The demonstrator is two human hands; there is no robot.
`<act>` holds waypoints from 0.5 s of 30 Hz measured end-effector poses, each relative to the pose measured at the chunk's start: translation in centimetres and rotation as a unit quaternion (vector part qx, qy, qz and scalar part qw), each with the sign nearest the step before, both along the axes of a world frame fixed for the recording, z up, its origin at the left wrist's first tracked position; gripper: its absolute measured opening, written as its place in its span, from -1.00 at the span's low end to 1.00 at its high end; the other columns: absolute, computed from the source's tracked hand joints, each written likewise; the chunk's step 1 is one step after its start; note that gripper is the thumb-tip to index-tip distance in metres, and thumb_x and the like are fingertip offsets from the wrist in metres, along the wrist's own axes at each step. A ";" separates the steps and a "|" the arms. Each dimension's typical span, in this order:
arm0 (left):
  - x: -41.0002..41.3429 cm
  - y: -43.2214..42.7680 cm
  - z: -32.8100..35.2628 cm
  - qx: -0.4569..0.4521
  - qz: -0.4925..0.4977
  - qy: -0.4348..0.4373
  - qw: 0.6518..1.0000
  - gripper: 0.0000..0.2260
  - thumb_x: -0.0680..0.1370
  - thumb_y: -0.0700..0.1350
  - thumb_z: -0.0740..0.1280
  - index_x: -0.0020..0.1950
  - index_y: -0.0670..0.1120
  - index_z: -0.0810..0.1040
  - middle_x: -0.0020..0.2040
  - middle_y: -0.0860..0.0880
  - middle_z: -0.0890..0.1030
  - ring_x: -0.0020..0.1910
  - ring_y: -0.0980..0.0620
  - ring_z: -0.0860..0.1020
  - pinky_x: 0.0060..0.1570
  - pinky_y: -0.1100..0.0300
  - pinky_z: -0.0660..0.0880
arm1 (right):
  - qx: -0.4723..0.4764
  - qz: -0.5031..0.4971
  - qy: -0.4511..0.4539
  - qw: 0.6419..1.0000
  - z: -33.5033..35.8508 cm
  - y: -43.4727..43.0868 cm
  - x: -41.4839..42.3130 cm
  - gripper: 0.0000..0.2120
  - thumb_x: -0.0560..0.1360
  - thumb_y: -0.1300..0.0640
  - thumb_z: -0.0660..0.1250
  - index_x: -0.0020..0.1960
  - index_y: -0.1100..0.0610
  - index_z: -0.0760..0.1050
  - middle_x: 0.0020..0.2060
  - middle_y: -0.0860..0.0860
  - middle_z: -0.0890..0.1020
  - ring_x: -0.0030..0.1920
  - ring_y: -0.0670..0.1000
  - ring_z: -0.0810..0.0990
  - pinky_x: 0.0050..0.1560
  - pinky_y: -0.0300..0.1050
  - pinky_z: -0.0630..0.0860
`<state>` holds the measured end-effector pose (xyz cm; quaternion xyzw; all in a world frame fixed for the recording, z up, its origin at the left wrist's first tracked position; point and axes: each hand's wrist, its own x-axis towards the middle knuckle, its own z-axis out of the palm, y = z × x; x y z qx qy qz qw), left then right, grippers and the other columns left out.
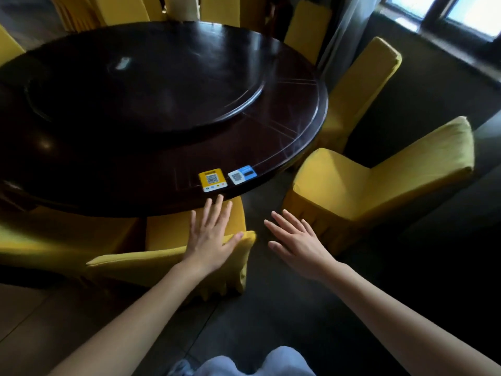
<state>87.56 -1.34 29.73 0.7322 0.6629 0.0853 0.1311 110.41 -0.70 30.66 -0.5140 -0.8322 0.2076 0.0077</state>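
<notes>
While the dark round table (108,169) fills the left and middle of the view, with its raised turntable (135,90) bare on top, the action is right at the near rim: a yellow-covered chair (151,264) is tucked in there, seat under the edge, backrest towards the person. The left hand (210,240) is over the top of that backrest, fingers straight and spread, gripping nothing, thumb lying along the right corner of the cloth; whether the palm actually touches, I cannot tell. That loose cover looks soft and likely to slide or bunch, so the firm frame under the top edge of the backrest is the place to take hold, one hand towards each corner. It should be a fairly light chair, but awkward, and it will probably drag on the floor rather than glide. Just beyond the fingertips, two small cards lie on the table edge, a yellow card (212,179) and a blue card (242,174) side by side, clear of the chair. Moving right, the right hand (294,240) hangs in the air beside the backrest, also flat and empty, fingers apart. Past it, a second chair (366,185) stands pulled out and angled, near enough to crowd any swing to that side, with a third chair (360,85) behind it and a window (461,12) at the far right.
</notes>
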 end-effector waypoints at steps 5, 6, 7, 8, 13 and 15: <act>10.6 2.4 1.4 0.006 -0.088 0.005 0.996 -0.32 0.51 0.31 -0.08 0.53 0.07 -0.23 0.54 0.04 -0.30 0.49 0.04 -0.35 0.39 -0.05 -0.38 | 0.031 -0.082 -0.024 0.996 0.4 -0.9 9.9 -0.35 0.49 -0.34 -0.18 0.53 -0.19 -0.17 0.52 -0.17 -0.23 0.49 -0.08 -0.37 0.48 0.07 -0.23; 12.6 2.8 1.5 0.009 -0.106 0.000 0.994 -0.31 0.49 0.33 -0.11 0.53 0.08 -0.23 0.54 0.05 -0.30 0.49 0.05 -0.36 0.40 -0.06 -0.38 | 0.037 -0.102 -0.026 0.994 0.4 -1.2 11.9 -0.34 0.48 -0.36 -0.19 0.53 -0.19 -0.18 0.52 -0.16 -0.24 0.49 -0.08 -0.38 0.48 0.08 -0.23; 14.5 3.1 1.6 0.011 -0.123 -0.006 0.992 -0.30 0.47 0.34 -0.14 0.53 0.08 -0.23 0.54 0.05 -0.30 0.49 0.05 -0.36 0.40 -0.06 -0.38 | 0.040 -0.120 -0.026 0.992 0.3 -1.6 13.9 -0.32 0.47 -0.38 -0.22 0.53 -0.19 -0.18 0.52 -0.16 -0.24 0.49 -0.08 -0.37 0.48 0.08 -0.22; 16.4 3.3 1.6 0.011 -0.140 -0.011 0.990 -0.28 0.45 0.36 -0.16 0.52 0.08 -0.24 0.54 0.06 -0.31 0.48 0.06 -0.37 0.39 -0.05 -0.40 | 0.042 -0.135 -0.025 0.990 0.3 -2.0 15.8 -0.30 0.45 -0.40 -0.24 0.53 -0.18 -0.18 0.52 -0.16 -0.23 0.49 -0.08 -0.36 0.48 0.09 -0.21; 24.6 4.0 2.0 -0.008 -0.214 -0.013 0.977 -0.30 0.48 0.35 -0.13 0.52 0.09 -0.25 0.53 0.08 -0.33 0.47 0.07 -0.40 0.41 -0.10 -0.39 | 0.037 -0.203 -0.007 0.978 0.9 -2.9 23.7 -0.25 0.40 -0.44 -0.32 0.53 -0.18 -0.14 0.54 -0.14 -0.18 0.51 -0.08 -0.31 0.49 0.12 -0.19; 27.3 4.7 2.3 -0.017 -0.232 -0.014 0.973 -0.34 0.54 0.31 -0.07 0.52 0.09 -0.26 0.52 0.07 -0.34 0.47 0.07 -0.40 0.42 -0.12 -0.38 | 0.046 -0.232 0.003 0.972 1.0 -2.8 26.2 -0.23 0.39 -0.45 -0.35 0.53 -0.18 -0.14 0.54 -0.14 -0.16 0.51 -0.08 -0.30 0.49 0.12 -0.19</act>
